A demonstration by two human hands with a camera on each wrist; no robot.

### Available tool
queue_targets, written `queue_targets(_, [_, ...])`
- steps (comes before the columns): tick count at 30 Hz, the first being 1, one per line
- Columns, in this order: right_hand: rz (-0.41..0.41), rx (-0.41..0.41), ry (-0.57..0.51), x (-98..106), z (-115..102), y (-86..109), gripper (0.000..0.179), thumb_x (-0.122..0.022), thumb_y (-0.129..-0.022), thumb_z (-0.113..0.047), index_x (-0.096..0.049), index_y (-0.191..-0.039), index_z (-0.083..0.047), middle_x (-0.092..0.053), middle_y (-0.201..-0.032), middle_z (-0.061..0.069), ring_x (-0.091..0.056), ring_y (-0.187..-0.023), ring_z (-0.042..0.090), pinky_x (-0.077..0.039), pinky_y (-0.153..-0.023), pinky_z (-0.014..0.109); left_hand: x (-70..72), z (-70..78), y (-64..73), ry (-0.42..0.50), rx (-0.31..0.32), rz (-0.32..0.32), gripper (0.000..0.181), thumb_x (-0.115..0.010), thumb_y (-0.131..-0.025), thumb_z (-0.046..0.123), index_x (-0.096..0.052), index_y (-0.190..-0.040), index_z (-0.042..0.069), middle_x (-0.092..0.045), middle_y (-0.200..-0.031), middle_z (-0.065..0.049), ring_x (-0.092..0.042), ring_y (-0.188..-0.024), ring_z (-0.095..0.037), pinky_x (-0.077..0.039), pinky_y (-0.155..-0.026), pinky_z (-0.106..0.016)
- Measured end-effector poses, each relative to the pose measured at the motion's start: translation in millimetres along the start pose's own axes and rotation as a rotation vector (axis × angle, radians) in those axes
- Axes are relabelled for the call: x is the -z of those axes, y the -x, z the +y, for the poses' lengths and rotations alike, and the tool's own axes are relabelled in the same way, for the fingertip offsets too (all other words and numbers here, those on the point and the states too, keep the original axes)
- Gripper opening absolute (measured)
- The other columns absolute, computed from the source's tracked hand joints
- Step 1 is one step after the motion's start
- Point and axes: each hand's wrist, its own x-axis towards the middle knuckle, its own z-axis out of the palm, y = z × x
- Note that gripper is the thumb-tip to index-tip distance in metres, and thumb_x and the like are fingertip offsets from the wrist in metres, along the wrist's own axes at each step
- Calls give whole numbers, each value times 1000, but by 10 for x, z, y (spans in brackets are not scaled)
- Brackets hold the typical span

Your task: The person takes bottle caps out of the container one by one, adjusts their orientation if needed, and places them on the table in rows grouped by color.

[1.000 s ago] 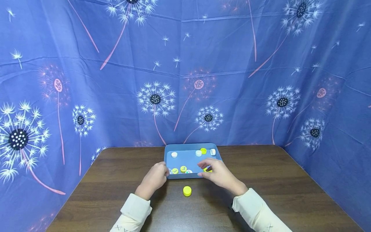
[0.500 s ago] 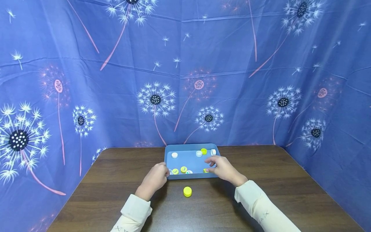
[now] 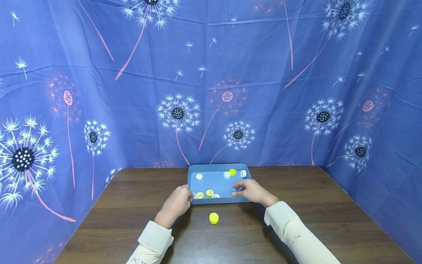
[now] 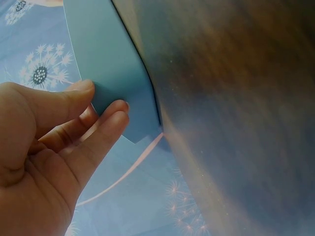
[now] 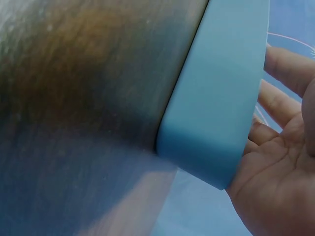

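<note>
A shallow blue tray (image 3: pixel 211 200) sits on the table with several yellow and white bottle caps inside. My left hand (image 3: pixel 176 206) grips its near left corner; in the left wrist view, thumb and fingers (image 4: pixel 81 91) pinch the wall. My right hand (image 3: pixel 254 192) reaches over the near right corner into the tray, its thumb and fingers spread at a yellow cap (image 3: pixel 233 194) that the thumb partly covers. The tray wall (image 5: pixel 216 98) hides its fingertips in the right wrist view. One yellow bottle cap (image 3: pixel 214 218) lies on the table in front of the tray.
Inside the tray, white caps (image 3: pixel 199 176), (image 3: pixel 243 173) and a yellow cap (image 3: pixel 232 172) lie toward the back, and more yellow caps (image 3: pixel 209 193) along the near wall. A brown wooden table (image 3: pixel 138 190) carries everything. A blue dandelion-print cloth (image 3: pixel 204 91) hangs behind and beside it.
My right hand has shifted right over the tray, then lowered, its fingers coming down by the yellow cap in the near right corner. The left hand has stayed on the tray corner.
</note>
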Motion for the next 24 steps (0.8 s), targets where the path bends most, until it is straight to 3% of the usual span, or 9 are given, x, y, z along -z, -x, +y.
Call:
queue_targets(5, [-24, -3, -5, -11, 38, -23, 29, -72, -90, -21, -72, -113, -3, -72, -105, 6, -65, -96, 20, -52, -82, 41, -3, 4, 3, -4, -1, 1, 23, -62, -79, -15, -75, -75, 4, -56, -78, 3, -56, -75, -9, -53, -68, -28])
queue_targets(10, [-63, 1, -28, 4, 46, -60, 23, -71, -91, -18, -74, -109, -4, -73, -106, 5, -66, -102, 23, -52, -87, 44, -1, 4, 4, -3, -8, 12, 24, -62, -78, -15, -74, -73, 4, -54, -76, 4, -53, -72, -8, -52, -66, -27])
queue_targets(17, [-133, 7, -33, 33, 49, -117, 19, -69, -92, -17, -76, -105, -6, -73, -100, 1, -66, -99, 21, -53, -84, 42, 11, 7, 3, 8, -4, 7, 24, -61, -78, -16, -73, -71, 4, -52, -74, 4, -47, -69, -8, -48, -63, -26])
queue_targets(24, [-174, -17, -46, 38, 70, -140, 15, -69, -92, -19, -76, -99, -9, -72, -94, -2, -62, -88, 14, -51, -77, 35, 18, 2, 9, 9, -27, 28, 23, -62, -77, -16, -74, -73, 4, -55, -76, 4, -54, -72, -9, -52, -66, -28])
